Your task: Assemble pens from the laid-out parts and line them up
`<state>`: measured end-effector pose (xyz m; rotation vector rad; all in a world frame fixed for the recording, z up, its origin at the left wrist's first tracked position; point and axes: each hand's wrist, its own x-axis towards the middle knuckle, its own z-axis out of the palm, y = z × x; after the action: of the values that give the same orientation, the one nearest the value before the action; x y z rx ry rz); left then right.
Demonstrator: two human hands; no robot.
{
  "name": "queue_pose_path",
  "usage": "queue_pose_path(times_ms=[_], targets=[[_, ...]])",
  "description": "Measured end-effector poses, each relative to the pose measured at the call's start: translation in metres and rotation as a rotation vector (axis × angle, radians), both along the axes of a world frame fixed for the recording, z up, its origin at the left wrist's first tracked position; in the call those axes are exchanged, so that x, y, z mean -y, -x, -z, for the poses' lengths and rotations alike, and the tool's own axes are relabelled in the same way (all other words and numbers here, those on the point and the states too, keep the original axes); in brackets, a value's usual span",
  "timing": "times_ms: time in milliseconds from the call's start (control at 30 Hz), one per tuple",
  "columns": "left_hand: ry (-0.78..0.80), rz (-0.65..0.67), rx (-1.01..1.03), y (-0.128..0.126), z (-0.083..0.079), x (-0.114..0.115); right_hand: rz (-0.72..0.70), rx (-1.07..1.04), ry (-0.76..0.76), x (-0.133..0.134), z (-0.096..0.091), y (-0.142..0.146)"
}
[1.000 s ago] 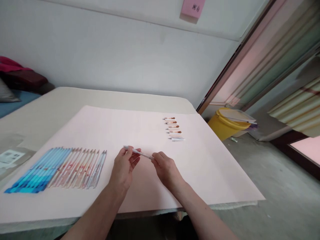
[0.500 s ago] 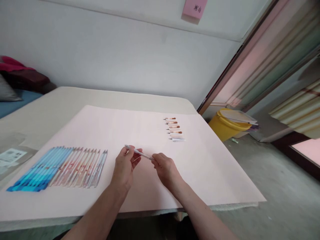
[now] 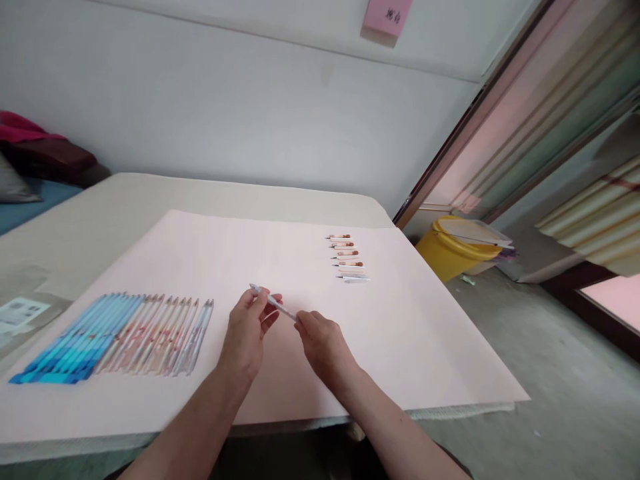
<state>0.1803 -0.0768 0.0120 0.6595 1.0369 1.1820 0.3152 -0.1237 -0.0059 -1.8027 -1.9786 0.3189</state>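
A slim whitish pen (image 3: pixel 283 309) is held slantwise above the pale pink sheet (image 3: pixel 390 353). My left hand (image 3: pixel 245 333) is closed on its upper-left part, thumb along the barrel and some fingers spread beneath. My right hand (image 3: pixel 323 341) grips the lower-right end, hiding it behind its fingers. To the left of my hands lies a row of blue pens (image 3: pixel 83 340), then pinkish patterned pens (image 3: pixel 145 337) and a few greyish pens (image 3: pixel 195 337). Beyond my right hand, several short pen parts with dark tips (image 3: pixel 347 254) lie in a column.
The pink sheet covers most of a cream table (image 3: pixel 125 193) against a white wall. A plastic bag with a label (image 3: pixel 23 317) lies at the left edge. A yellow bin (image 3: pixel 445 250) stands on the floor at right.
My right hand has shifted slightly left and closer to my left hand along the pen. The pen stays between both hands; the laid-out rows look the same.
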Motion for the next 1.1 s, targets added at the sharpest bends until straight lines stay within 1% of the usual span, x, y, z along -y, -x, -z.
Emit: queue_pose_path(times_ms=[100,167,233,333,367,433,500,567,700,800,967,1033,1100], targets=[[-0.004,-0.063,-0.056,0.002,0.003,-0.004,-0.002,-0.037,0.003,0.001,-0.003,0.002],[-0.013,-0.104,-0.074,0.003,0.004,-0.007,-0.018,-0.149,0.029,0.0,-0.004,0.002],[-0.033,-0.118,-0.077,0.004,0.005,-0.009,-0.024,-0.347,0.124,0.0,-0.004,0.003],[-0.084,-0.101,-0.061,0.006,0.003,-0.009,0.018,-0.663,0.343,-0.002,-0.005,0.004],[-0.1,-0.091,-0.053,0.006,0.002,-0.009,0.035,-0.739,0.396,-0.003,-0.005,0.004],[-0.114,-0.054,-0.031,0.006,0.001,-0.008,0.062,-0.828,0.441,-0.004,-0.007,0.004],[-0.103,-0.018,-0.006,0.005,0.001,-0.007,0.08,-0.847,0.444,-0.005,-0.01,0.005],[-0.089,-0.01,-0.007,0.005,0.002,-0.006,0.089,-0.84,0.442,-0.006,-0.011,0.005],[-0.083,-0.084,-0.109,0.004,0.003,-0.008,0.072,-0.856,0.45,-0.005,-0.011,0.005],[-0.06,-0.1,-0.102,0.005,0.004,-0.01,0.046,-0.932,0.493,-0.004,-0.008,0.004],[-0.066,-0.002,0.008,0.006,0.002,-0.011,-0.002,-1.092,0.595,-0.003,-0.008,-0.002],[-0.053,0.034,0.033,0.006,0.0,-0.01,0.007,-1.103,0.599,-0.004,-0.007,-0.002],[-0.033,0.037,0.037,0.005,-0.001,-0.009,0.013,-1.087,0.59,-0.005,-0.007,-0.002]])
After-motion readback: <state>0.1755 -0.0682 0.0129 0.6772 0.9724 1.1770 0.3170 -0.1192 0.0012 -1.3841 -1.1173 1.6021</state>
